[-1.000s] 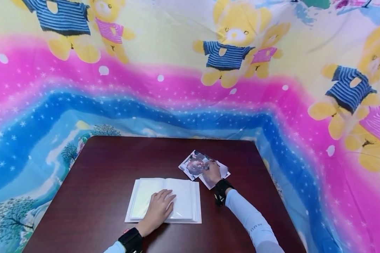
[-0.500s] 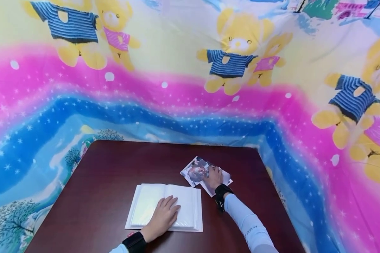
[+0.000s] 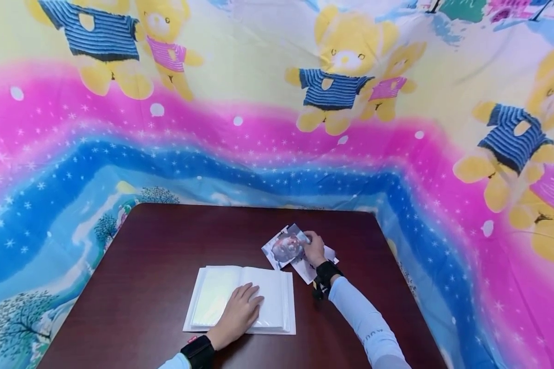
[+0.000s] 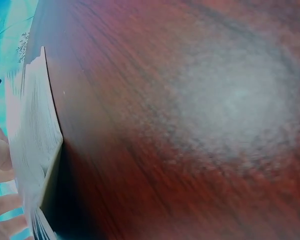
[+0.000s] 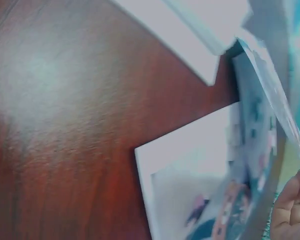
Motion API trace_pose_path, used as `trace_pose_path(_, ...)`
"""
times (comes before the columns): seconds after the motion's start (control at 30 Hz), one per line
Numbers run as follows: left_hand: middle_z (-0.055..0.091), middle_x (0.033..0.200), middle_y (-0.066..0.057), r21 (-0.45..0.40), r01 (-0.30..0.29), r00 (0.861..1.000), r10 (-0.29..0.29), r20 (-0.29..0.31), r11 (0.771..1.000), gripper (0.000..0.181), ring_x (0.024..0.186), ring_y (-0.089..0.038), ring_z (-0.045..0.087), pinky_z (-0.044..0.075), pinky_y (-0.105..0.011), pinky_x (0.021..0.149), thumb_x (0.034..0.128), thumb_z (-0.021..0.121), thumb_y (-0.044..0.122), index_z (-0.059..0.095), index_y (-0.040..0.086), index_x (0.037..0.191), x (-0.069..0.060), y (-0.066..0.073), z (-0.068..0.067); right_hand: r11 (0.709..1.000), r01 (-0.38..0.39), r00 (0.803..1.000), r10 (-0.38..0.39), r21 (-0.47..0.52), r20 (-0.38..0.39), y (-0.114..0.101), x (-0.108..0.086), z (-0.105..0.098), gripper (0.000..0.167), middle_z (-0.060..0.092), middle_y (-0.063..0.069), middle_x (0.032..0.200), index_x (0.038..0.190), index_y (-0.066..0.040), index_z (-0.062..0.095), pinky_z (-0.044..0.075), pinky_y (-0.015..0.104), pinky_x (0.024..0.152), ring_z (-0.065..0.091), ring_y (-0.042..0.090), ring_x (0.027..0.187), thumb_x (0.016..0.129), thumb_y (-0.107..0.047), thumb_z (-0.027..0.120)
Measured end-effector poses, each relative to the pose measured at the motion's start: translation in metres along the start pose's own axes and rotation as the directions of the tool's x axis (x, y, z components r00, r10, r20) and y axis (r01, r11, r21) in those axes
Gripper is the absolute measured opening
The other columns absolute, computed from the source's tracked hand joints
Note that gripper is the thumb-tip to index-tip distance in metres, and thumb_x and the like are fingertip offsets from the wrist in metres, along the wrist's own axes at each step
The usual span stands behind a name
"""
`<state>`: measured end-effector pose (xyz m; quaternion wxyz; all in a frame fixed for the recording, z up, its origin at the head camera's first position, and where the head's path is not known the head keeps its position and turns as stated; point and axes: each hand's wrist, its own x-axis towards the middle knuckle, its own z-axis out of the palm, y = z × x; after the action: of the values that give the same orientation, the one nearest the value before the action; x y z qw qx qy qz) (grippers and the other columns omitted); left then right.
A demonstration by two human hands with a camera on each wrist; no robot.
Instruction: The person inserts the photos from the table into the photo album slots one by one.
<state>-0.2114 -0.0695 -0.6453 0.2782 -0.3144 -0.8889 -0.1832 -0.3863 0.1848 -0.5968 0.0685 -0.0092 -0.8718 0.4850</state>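
A white photo album (image 3: 212,300) lies open on the table, its visible pages blank and shiny. My left hand (image 3: 237,313) rests on it around the middle, fingers extended over the right page. In the left wrist view the album's page edges (image 4: 35,115) show, with part of the left hand (image 4: 0,160) at the frame's edge. To the album's upper right, my right hand (image 3: 315,249) pinches a photo (image 3: 287,247) by its right side. The right wrist view shows that photo (image 5: 272,90) tilted up, above another printed photo (image 5: 190,165) lying flat. Its picture is blurred.
More photos (image 3: 306,270) lie overlapping on the table under and beside the right hand. The dark wooden table (image 3: 157,246) is bordered at the back and sides by a hanging cloth (image 3: 258,138) printed with bears.
My right hand, earlier down on the pile of photos, now lifts one photo's edge off it. The left hand has stayed on the album. The head view has shifted slightly.
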Motion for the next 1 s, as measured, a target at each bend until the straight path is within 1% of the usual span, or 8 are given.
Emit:
trace_pose_path(0.1,0.067,0.108,-0.016,-0.007,0.005,1.0,-0.005,-0.01,1.0,0.019,0.107,-0.037,0.06,0.048,-0.05,0.087,0.0796,0.075,0.011,0.074,0.008,0.099,0.004,-0.001,-0.001,0.996,0.019,1.0,-0.017,0.091,-0.023,-0.005,-0.001,-0.007,0.029,0.064,0.02,0.1,0.125,0.002,0.061,0.043,0.031,0.057,0.06,0.035,0.07,0.096,0.002,0.06)
trace_pose_path(0.23,0.07,0.102,-0.011,-0.08,0.07,0.997,-0.069,0.019,0.994,0.02,0.102,-0.031,0.063,0.05,-0.047,0.085,0.0829,0.074,0.009,0.073,0.005,0.102,0.013,-0.004,-0.005,0.978,0.061,0.997,-0.052,0.2,-0.055,-0.013,-0.002,-0.017,0.029,0.068,0.021,0.102,0.126,0.001,0.062,0.04,0.028,0.059,0.058,0.042,0.08,0.097,0.002,0.058)
trace_pose_path(0.43,0.07,0.104,-0.012,-0.241,0.231,0.972,-0.235,0.014,0.943,0.026,0.094,-0.028,0.066,0.053,-0.045,0.079,0.0916,0.068,0.006,0.067,-0.001,0.116,0.027,-0.013,-0.017,0.929,0.016,0.987,-0.074,0.369,0.143,-0.026,-0.013,-0.03,0.03,0.06,0.023,0.096,0.13,-0.007,0.061,0.038,0.033,0.05,0.041,0.039,0.063,0.101,-0.003,0.053)
trace_pose_path(0.57,0.066,0.112,-0.016,-0.331,0.338,0.939,-0.342,0.047,0.881,0.037,0.093,-0.027,0.066,0.053,-0.043,0.076,0.0958,0.065,0.012,0.057,-0.003,0.129,0.034,-0.017,-0.025,0.907,0.053,0.933,-0.194,0.418,0.304,-0.037,-0.026,-0.035,0.031,0.056,0.026,0.095,0.132,0.002,0.057,0.038,0.032,0.052,0.044,0.031,0.064,0.102,-0.001,0.051)
trace_pose_path(0.73,0.066,0.11,-0.017,-0.54,0.457,0.882,-0.44,0.171,0.706,0.05,0.08,-0.019,0.069,0.055,-0.032,0.069,0.0964,0.066,0.016,0.048,-0.005,0.138,0.041,-0.02,-0.031,0.896,0.144,0.838,-0.336,0.421,0.429,-0.059,-0.043,-0.036,0.032,0.059,0.031,0.112,0.131,0.014,0.053,0.046,0.03,0.063,0.054,0.03,0.077,0.1,0.005,0.05)
trace_pose_path(0.8,0.068,0.1,-0.014,-0.586,0.467,0.873,-0.449,0.19,0.662,0.048,0.074,-0.016,0.069,0.055,-0.03,0.064,0.0946,0.068,0.013,0.05,-0.006,0.135,0.042,-0.02,-0.031,0.901,0.159,0.813,-0.352,0.404,0.464,-0.066,-0.049,-0.034,0.032,0.057,0.032,0.117,0.13,0.015,0.053,0.048,0.029,0.067,0.055,0.03,0.081,0.1,0.005,0.051)
trace_pose_path(0.87,0.068,0.091,-0.009,-0.595,0.465,0.873,-0.451,0.186,0.655,0.045,0.07,-0.013,0.067,0.054,-0.028,0.062,0.0925,0.069,0.009,0.053,-0.006,0.132,0.042,-0.02,-0.031,0.907,0.154,0.807,-0.345,0.393,0.48,-0.065,-0.05,-0.029,0.032,0.058,0.03,0.117,0.13,0.013,0.054,0.049,0.029,0.068,0.056,0.026,0.083,0.1,0.004,0.052)
trace_pose_path(1.0,0.067,0.081,-0.002,-0.578,0.464,0.868,-0.474,0.148,0.671,0.041,0.066,-0.011,0.064,0.053,-0.026,0.061,0.0886,0.072,0.002,0.057,-0.003,0.126,0.042,-0.021,-0.032,0.916,0.068,0.833,-0.271,0.396,0.483,-0.054,-0.049,-0.017,0.039,0.064,0.022,0.11,0.137,0.007,0.05,0.05,0.029,0.075,0.059,0.023,0.09,0.1,-0.003,0.056)
